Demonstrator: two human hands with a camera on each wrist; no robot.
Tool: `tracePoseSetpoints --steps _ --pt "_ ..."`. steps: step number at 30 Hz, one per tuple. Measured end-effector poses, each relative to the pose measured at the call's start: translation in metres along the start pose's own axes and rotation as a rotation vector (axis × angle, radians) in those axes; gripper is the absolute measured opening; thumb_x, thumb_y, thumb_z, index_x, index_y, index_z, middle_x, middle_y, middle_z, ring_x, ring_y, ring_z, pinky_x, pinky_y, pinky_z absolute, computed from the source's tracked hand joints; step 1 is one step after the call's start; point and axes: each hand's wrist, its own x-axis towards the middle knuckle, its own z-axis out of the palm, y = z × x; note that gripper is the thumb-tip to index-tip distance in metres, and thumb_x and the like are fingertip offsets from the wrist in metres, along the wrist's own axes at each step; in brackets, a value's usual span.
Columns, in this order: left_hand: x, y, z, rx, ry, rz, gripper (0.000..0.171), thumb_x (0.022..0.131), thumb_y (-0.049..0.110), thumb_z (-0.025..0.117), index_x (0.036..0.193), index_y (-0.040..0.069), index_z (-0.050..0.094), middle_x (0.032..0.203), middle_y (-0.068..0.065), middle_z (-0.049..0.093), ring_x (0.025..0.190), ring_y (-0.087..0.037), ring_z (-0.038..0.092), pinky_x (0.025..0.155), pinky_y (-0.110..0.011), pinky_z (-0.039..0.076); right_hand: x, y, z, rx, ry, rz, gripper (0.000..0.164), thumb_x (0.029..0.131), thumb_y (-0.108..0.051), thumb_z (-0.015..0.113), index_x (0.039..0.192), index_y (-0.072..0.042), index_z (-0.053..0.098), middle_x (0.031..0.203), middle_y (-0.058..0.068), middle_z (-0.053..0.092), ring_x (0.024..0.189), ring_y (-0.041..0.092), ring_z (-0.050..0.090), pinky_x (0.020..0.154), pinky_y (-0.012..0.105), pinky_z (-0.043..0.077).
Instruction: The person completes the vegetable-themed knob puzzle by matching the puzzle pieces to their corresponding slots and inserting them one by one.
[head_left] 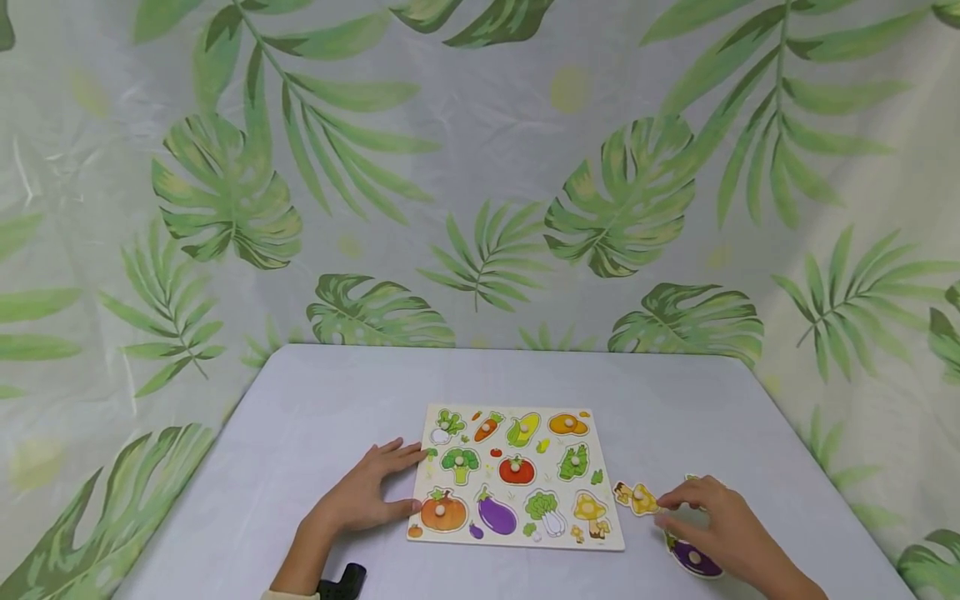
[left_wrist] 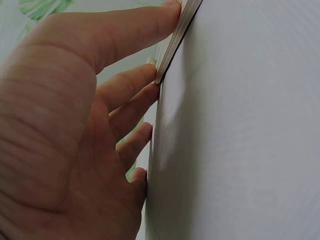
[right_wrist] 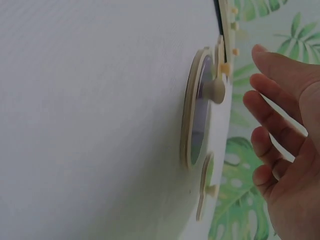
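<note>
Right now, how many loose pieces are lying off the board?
3, all right of the board: the mushroom, by the right hand; the eggplant, partly covered by that hand; and a third piece, mostly hidden behind it in the head view. The hand may hide more.

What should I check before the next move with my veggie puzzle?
1. Left grip touching the puzzle board: ok, at its left edge.
2. Right grip holding a piece: not ok, it's empty.
3. Mushroom piece in its spot: not ok, it lies beside the puzzle board.
4. Eggplant piece knob-side up: ok.
5. Green piece showing which vegetable it is: cannot tell, its picture is mostly hidden.
</note>
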Motion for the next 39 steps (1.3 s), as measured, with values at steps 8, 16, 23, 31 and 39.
tracePoseSetpoints --steps 8,16,23,31,39 --pt "-0.001 0.000 0.000 -0.012 0.006 0.005 0.074 0.084 0.047 0.078 0.149 0.019 0.056 0.159 -0.002 0.050 0.156 -0.038 0.030 0.127 -0.067 0.015 -0.016 0.012 -0.005 -0.018 0.022 -0.028 0.018 0.079 -0.041 0.088 0.086 -0.037 0.073 0.087 -0.025 0.061 0.085 -0.002 0.058 0.071 0.026 0.057" --pt "-0.003 0.001 0.000 -0.001 0.007 -0.002 0.074 0.085 0.048 0.078 0.149 0.019 0.056 0.159 -0.002 0.050 0.155 -0.038 0.030 0.127 -0.066 0.015 -0.028 0.023 -0.007 -0.007 -0.021 -0.006 0.018 0.079 -0.038 0.088 0.084 -0.040 0.071 0.090 -0.026 0.063 0.088 -0.004 0.054 0.074 0.025 0.053" --pt "-0.002 0.001 0.000 0.003 0.010 -0.002 0.075 0.084 0.048 0.078 0.150 0.020 0.056 0.159 -0.001 0.050 0.156 -0.036 0.030 0.128 -0.065 0.015 -0.031 0.029 -0.003 0.025 -0.041 -0.065 0.020 0.079 -0.035 0.089 0.083 -0.040 0.070 0.086 -0.027 0.060 0.083 -0.005 0.052 0.070 0.022 0.051" --pt "-0.001 -0.001 0.001 0.008 0.009 0.007 0.075 0.084 0.048 0.078 0.150 0.020 0.056 0.159 -0.001 0.050 0.156 -0.036 0.030 0.127 -0.065 0.016 -0.036 0.031 -0.001 0.062 -0.034 -0.091 0.020 0.079 -0.031 0.089 0.080 -0.040 0.072 0.082 -0.027 0.063 0.080 -0.006 0.050 0.064 0.022 0.045" --pt "0.000 -0.002 0.001 0.022 0.009 0.009 0.074 0.085 0.050 0.077 0.150 0.022 0.055 0.159 0.001 0.049 0.156 -0.036 0.030 0.127 -0.065 0.016 -0.037 0.034 -0.008 0.066 -0.252 0.070 0.010 0.084 -0.042 0.083 0.090 -0.036 0.077 0.089 -0.022 0.065 0.082 -0.007 0.050 0.070 0.017 0.051"
